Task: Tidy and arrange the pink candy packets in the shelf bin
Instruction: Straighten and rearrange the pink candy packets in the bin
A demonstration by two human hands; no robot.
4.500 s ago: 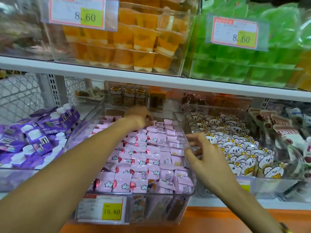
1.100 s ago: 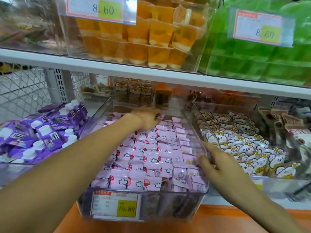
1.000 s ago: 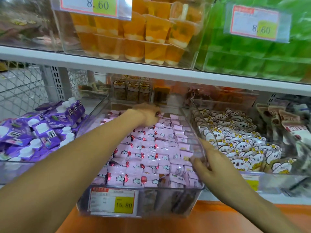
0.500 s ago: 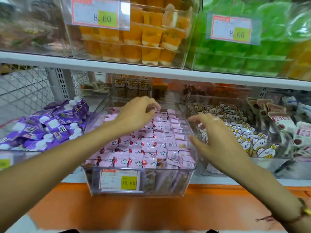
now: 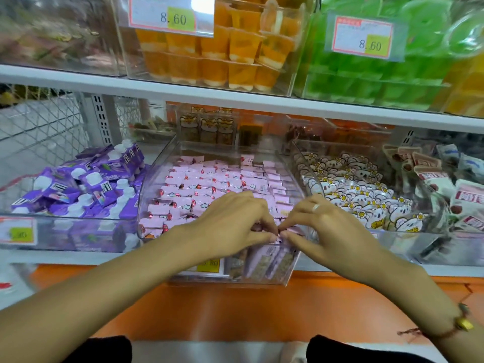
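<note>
At the bin's point(image 5: 157, 179) front, both hands, left point(image 5: 230, 224), right point(image 5: 330, 229), pinching pink packets point(image 5: 209, 179).

Price tags reading "8.60" stand on the orange jelly bin point(image 5: 209, 48) and the green jelly bin point(image 5: 366, 74).

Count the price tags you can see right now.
4: two on the top bins, orange and green; one at far left on the purple bin; one on the pink bin, mostly behind the left hand.
</note>
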